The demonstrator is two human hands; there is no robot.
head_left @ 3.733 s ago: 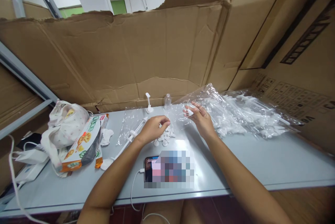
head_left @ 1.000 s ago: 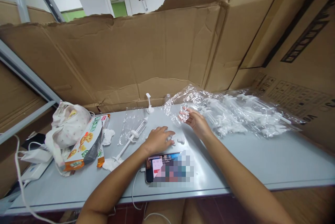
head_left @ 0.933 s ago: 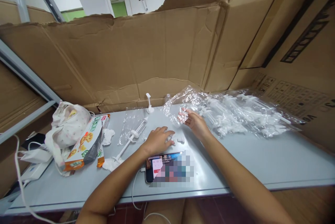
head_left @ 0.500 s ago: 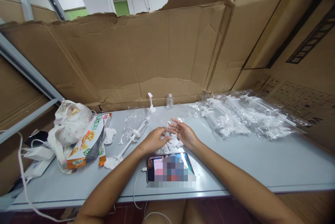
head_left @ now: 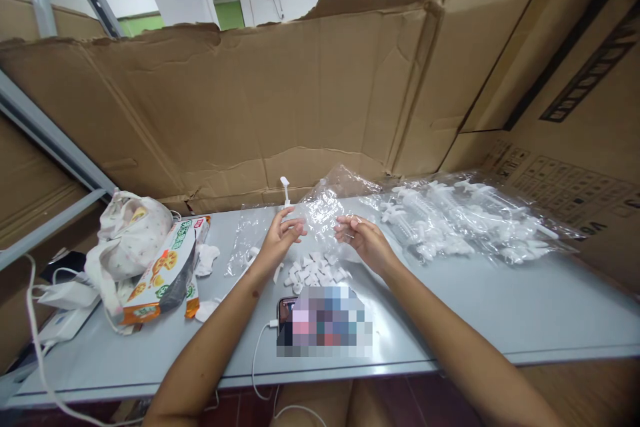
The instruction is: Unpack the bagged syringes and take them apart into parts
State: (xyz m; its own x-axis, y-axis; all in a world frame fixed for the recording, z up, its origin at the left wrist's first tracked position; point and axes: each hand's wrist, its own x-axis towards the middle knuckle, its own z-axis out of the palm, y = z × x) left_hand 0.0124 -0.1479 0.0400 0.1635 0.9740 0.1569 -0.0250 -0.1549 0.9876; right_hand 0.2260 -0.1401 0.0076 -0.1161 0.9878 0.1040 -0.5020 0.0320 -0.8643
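Nearest the person, a phone (head_left: 325, 330) is lying on the grey table (head_left: 500, 307), with a heap of small white plastic caps (head_left: 314, 270) just beyond it. Above the heap, the left hand (head_left: 280, 234) and right hand (head_left: 363, 240) are each pinching an edge of a clear plastic bag (head_left: 327, 207) — lifting it between them. Farther right, bagged white syringes (head_left: 465, 220) are lying before a cardboard wall (head_left: 250, 107).
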